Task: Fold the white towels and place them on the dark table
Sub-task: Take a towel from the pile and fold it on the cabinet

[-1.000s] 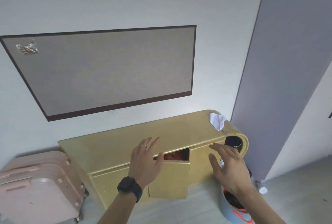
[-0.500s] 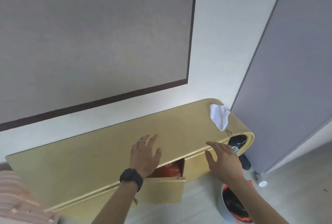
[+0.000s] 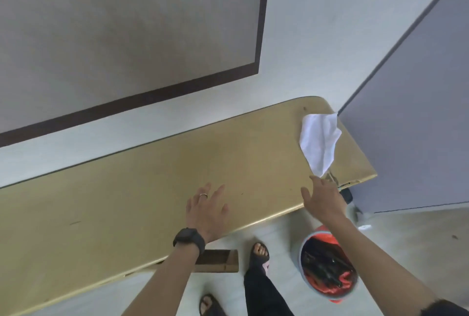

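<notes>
"White towel (image 3: 319, 143), crumpled, at the far right end of the yellow cabinet top (image 3: 142, 189), with one corner pointing toward the front edge."

"Where are the hands from it?"

"On my feed the right hand (image 3: 323, 199) is the nearest. Its fingers are straight and stretched out, the tips just below the towel's lower corner. I cannot tell whether they touch it. It grasps nothing."

"And the left?"

"The left hand (image 3: 206, 211) is well apart from the towel, to its left, over the front part of the cabinet top. Its fingers are spread and relaxed, with nothing in them. I can't say whether the palm rests on the wood or hangs above it. I see a ring (image 3: 203, 195) on one finger and a black watch (image 3: 189, 238) on the wrist."

"Anything else around?"

"A grey bucket (image 3: 303, 247) stands on the floor under the right forearm, with red and dark things inside. A cabinet door (image 3: 218, 261) stands open below the left forearm. A sandalled foot (image 3: 258, 255) is between door and bucket. A dark-framed board (image 3: 127, 24) hangs on the wall behind, and a grey panel (image 3: 411, 112) stands just beside the towel's end."
</notes>
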A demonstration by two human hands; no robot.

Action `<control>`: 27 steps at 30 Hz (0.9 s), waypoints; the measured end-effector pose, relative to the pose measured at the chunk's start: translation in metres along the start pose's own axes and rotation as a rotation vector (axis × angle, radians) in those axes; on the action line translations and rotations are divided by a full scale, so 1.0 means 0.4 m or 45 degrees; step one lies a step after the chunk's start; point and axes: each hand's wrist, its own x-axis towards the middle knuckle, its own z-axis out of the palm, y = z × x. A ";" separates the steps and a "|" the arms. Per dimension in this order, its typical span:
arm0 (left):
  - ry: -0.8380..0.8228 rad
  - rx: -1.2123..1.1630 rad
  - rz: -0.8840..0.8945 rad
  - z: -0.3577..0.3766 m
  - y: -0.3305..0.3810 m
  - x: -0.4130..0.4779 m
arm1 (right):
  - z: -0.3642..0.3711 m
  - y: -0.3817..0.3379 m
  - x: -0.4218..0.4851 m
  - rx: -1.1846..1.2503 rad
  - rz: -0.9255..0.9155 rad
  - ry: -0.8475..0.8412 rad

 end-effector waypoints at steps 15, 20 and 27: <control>-0.335 0.067 -0.070 0.141 -0.121 0.162 | 0.175 -0.093 0.159 0.101 -0.043 -0.080; -0.214 -0.132 0.117 0.033 -0.078 0.162 | 0.148 -0.248 0.035 0.287 -0.325 -0.281; -0.020 -0.122 0.407 -0.108 -0.089 0.084 | 0.018 -0.385 -0.129 0.400 -0.585 -0.300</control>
